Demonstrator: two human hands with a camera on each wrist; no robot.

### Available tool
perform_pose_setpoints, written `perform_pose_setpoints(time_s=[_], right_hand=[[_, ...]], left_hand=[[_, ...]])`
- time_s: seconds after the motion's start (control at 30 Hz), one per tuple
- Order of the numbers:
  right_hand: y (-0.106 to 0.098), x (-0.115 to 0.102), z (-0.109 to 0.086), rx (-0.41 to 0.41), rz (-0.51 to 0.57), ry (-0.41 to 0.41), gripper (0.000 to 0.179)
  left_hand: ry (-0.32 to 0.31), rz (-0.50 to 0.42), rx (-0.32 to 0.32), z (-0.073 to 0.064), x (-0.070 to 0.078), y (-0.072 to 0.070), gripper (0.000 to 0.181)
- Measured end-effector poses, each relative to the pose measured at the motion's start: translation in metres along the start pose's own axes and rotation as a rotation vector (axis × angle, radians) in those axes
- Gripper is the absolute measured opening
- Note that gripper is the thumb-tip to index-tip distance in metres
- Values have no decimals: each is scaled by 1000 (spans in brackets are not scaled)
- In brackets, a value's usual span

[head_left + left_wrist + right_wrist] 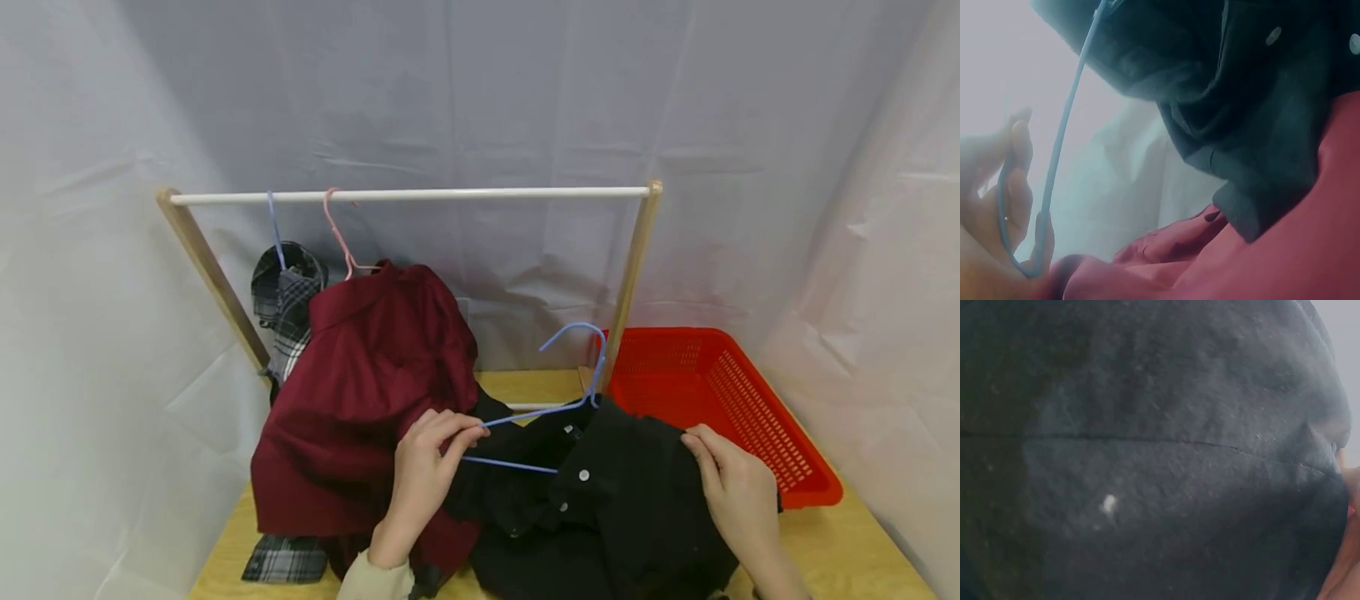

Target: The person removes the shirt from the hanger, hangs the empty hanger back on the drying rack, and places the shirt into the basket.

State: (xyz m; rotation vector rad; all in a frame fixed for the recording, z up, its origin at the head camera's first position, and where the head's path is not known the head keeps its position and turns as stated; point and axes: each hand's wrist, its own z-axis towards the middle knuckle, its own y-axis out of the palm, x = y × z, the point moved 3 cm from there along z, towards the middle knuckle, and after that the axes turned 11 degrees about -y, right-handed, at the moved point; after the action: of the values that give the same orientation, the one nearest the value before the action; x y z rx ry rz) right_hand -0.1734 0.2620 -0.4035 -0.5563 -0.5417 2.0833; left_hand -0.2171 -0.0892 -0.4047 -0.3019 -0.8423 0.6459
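My left hand (429,467) grips the left end of a blue clothes hanger (536,412), whose hook points up. The hanger's right part goes inside a black shirt (645,500) with white buttons, through the collar opening. At the shirt's right shoulder, my right hand (738,492) pinches the cloth between thumb and fingers. The left wrist view shows the bent hanger end (1035,272) within the curled fingers, apart from the dark cloth. Black fabric (1160,487) fills most of the right wrist view. The hanger's right end is hidden inside the shirt.
A white rail (487,194) on wooden posts carries a maroon shirt (375,358) on a pink hanger (341,237) and a plaid shirt (296,300) on a blue hanger. Behind the right hand stands a red basket (750,400). Everything sits on a wooden table (862,550).
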Motion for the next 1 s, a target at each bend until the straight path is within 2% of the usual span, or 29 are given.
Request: perform_pose_setpoints(time_s=[0.17,0.27,0.33,0.47,0.6,0.7,0.8,0.9,1.0], right_hand=[[-9,10,-4,34,4,49,10],[-16,15,-7,23,65,114,11],[-17,16,-8,-5,121,130,14],[-16,14,-10,-60,236,80,23],[-16,12,-12,-25,294,59,25],[-16,12,-13,18,288,73,23],[-18,13,-15,57,236,109,20],[-19,15,-17,90,176,150,15],[-20,17,-19,111,146,155,13]], left_hand=[[-46,-18,41,3,-8,-11,4],[-66,-29,62,3,-13,-17,5],[-69,-36,68,3,-16,-19,4],[-71,-49,79,3,-19,-20,4],[-90,-98,65,2,-20,-19,6],[-126,-138,29,2,-19,-15,3],[-147,-142,-1,1,-18,-10,8],[-128,-118,-12,1,-16,-5,11],[-96,-100,-4,2,-16,0,16]])
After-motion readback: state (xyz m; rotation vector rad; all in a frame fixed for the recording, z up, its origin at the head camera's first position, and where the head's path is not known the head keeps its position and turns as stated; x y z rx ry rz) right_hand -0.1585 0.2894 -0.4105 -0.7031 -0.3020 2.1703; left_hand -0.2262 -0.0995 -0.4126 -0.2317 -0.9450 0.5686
